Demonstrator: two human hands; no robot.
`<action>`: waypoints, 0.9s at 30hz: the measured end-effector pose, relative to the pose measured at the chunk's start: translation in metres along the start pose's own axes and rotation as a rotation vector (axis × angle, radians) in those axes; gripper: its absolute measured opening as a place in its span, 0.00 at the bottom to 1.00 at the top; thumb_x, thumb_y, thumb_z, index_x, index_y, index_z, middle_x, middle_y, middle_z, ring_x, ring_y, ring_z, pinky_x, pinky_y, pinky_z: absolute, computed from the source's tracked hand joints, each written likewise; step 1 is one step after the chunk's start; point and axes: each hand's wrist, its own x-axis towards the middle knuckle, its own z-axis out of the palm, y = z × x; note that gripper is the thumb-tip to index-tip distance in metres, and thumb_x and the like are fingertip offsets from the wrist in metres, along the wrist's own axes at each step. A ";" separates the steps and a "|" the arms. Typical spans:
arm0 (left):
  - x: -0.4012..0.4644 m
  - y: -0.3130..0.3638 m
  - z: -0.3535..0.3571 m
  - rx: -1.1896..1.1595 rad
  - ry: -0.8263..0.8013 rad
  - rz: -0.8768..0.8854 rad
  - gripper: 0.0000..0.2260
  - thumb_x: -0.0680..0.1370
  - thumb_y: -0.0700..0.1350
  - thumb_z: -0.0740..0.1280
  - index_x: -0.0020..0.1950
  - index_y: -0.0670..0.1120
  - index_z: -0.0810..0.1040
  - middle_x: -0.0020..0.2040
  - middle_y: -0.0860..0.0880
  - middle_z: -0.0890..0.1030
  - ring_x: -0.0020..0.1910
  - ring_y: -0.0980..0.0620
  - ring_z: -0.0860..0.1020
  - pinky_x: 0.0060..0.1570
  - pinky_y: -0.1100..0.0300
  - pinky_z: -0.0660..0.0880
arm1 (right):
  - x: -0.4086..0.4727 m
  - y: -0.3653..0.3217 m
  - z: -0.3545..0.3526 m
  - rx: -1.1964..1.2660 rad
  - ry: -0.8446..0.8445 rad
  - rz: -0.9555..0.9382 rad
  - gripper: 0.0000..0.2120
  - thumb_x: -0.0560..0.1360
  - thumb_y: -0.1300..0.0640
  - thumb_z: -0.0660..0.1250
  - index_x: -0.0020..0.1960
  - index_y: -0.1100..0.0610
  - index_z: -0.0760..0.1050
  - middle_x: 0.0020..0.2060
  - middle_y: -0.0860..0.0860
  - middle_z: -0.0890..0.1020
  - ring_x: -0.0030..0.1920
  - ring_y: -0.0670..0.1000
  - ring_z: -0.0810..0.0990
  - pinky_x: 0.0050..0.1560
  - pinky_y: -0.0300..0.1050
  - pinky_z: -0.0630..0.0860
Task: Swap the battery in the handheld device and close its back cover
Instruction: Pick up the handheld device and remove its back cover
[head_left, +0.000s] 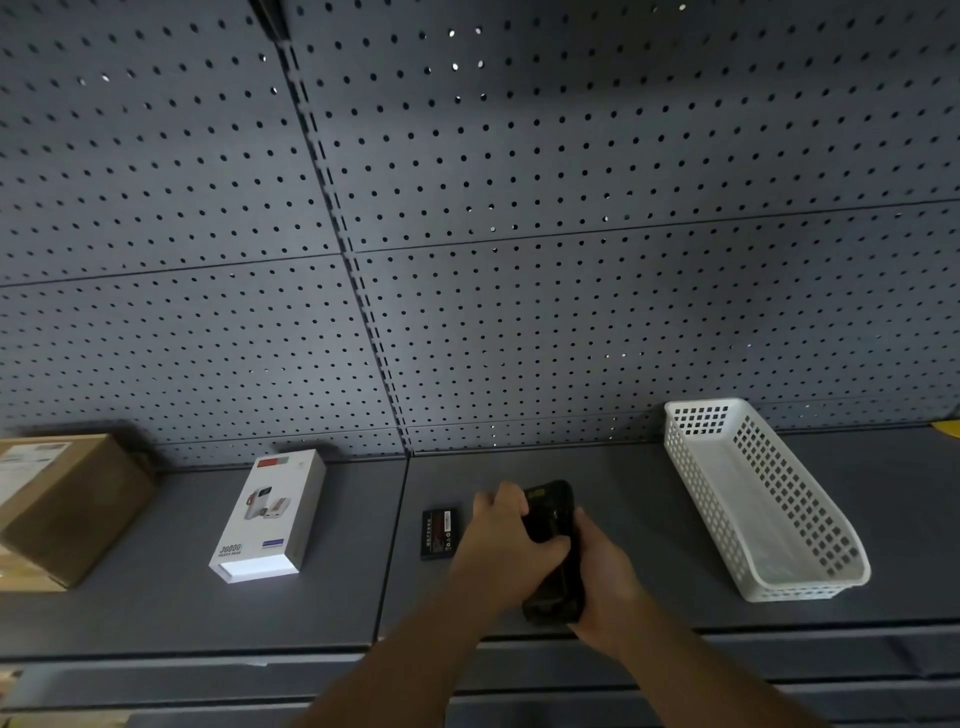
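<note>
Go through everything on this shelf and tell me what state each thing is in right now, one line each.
Handheld device: black, gripped in both hands over the shelf.
Left hand: closed over the device's upper part.
Right hand: closed on its lower right side.
Battery: loose, flat on the shelf, left of the hands.
White basket: upright, looks empty.
Power bank box: lying flat, closed.
Cardboard box: closed.
</note>
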 end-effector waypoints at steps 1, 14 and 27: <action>-0.001 0.002 0.000 0.010 0.011 -0.005 0.20 0.71 0.57 0.73 0.54 0.50 0.67 0.55 0.49 0.68 0.48 0.52 0.77 0.48 0.54 0.84 | 0.000 0.000 0.001 0.002 0.005 -0.003 0.29 0.86 0.39 0.53 0.66 0.59 0.82 0.60 0.65 0.87 0.60 0.66 0.85 0.54 0.59 0.82; 0.005 0.005 -0.025 0.085 0.177 -0.042 0.19 0.74 0.55 0.72 0.57 0.47 0.71 0.53 0.49 0.71 0.44 0.53 0.75 0.38 0.64 0.73 | 0.003 -0.006 -0.002 0.067 -0.018 -0.044 0.30 0.85 0.37 0.54 0.70 0.59 0.79 0.65 0.68 0.83 0.61 0.70 0.83 0.55 0.65 0.81; -0.001 -0.031 0.017 0.458 -0.031 -0.175 0.26 0.77 0.54 0.70 0.70 0.42 0.70 0.65 0.42 0.73 0.64 0.41 0.75 0.60 0.48 0.77 | 0.001 -0.029 -0.021 0.143 -0.052 -0.033 0.31 0.83 0.36 0.55 0.67 0.58 0.81 0.60 0.64 0.84 0.54 0.65 0.84 0.57 0.62 0.79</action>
